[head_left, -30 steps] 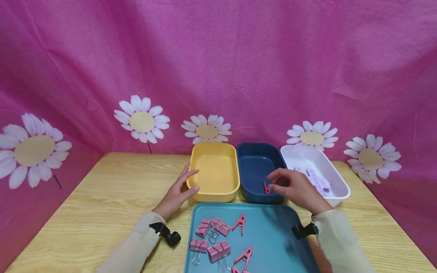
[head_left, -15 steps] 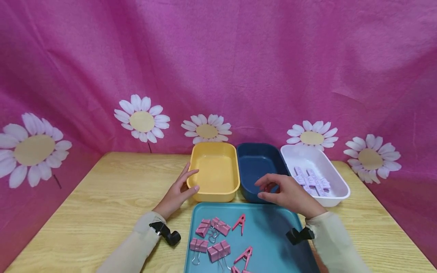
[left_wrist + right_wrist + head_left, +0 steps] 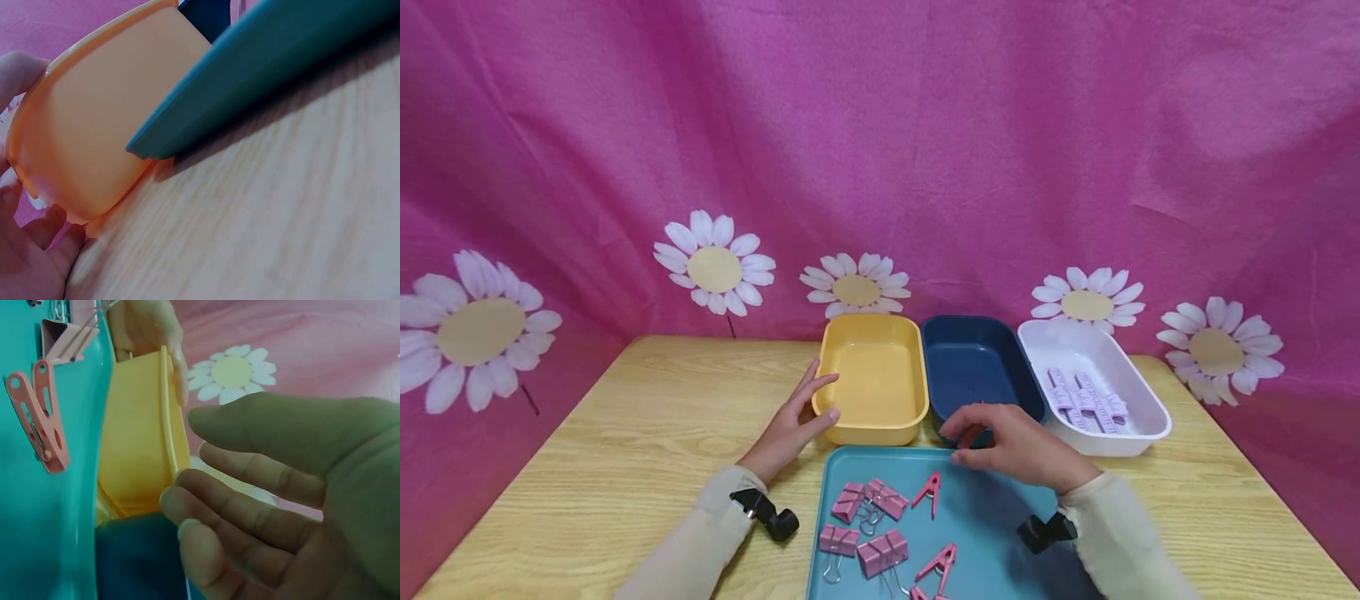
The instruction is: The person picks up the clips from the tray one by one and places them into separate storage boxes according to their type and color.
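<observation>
My left hand (image 3: 790, 425) rests at the near left corner of a yellow bin (image 3: 874, 435), its thumb and fingers spread along the rim. My right hand (image 3: 1011, 446) hovers over the front of a navy bin (image 3: 970, 367) and the tray's far edge. Its fingers are loosely bent and hold nothing, as the right wrist view confirms. Pink plastic clothespins (image 3: 927, 493) and mauve binder clips (image 3: 882, 552) lie on a teal tray (image 3: 985, 533). The navy bin's front part is hidden behind my right hand.
To the right of the navy bin stands a white bin (image 3: 1138, 392) with several pale purple, patterned strips (image 3: 1082, 400) inside. All three bins are in a row behind the tray on a wooden table (image 3: 625, 450). A pink floral cloth (image 3: 880, 150) hangs behind.
My right hand has moved left and toward me, from over the navy bin to its front edge. A red clothespin seen in that bin earlier is now mostly covered. The left hand stays put.
</observation>
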Demonstrator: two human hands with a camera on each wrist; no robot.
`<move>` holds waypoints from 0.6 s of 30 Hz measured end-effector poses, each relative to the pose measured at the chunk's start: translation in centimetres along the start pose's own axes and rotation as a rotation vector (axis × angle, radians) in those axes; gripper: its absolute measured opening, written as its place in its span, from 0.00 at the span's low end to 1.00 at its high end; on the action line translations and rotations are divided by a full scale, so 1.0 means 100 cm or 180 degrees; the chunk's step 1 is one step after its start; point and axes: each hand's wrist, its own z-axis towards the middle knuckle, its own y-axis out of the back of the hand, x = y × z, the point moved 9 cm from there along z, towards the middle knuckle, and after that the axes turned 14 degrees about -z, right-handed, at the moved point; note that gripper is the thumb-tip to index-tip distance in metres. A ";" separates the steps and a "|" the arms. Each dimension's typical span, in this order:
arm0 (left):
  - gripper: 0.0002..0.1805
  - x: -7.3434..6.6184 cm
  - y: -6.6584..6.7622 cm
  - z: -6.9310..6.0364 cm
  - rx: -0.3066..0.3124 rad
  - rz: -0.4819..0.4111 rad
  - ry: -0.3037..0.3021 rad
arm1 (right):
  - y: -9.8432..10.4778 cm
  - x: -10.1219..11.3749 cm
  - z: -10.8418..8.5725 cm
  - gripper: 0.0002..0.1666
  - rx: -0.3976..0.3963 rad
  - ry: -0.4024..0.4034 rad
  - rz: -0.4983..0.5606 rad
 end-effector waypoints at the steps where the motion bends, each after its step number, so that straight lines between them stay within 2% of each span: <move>1: 0.31 0.000 0.000 0.000 -0.0006 0.0006 0.0007 | -0.002 0.001 0.000 0.15 0.0009 0.0037 -0.0002; 7: 0.31 0.001 0.000 0.000 -0.0023 0.0034 0.0038 | -0.013 0.007 0.001 0.15 0.0099 0.0177 -0.0005; 14: 0.31 0.001 0.000 0.001 -0.0029 0.0051 0.0089 | -0.023 0.007 0.004 0.16 0.0213 0.0193 0.0063; 18: 0.31 -0.017 -0.007 -0.006 0.0017 0.0040 0.0096 | -0.030 0.006 0.006 0.16 0.0285 0.0191 0.0030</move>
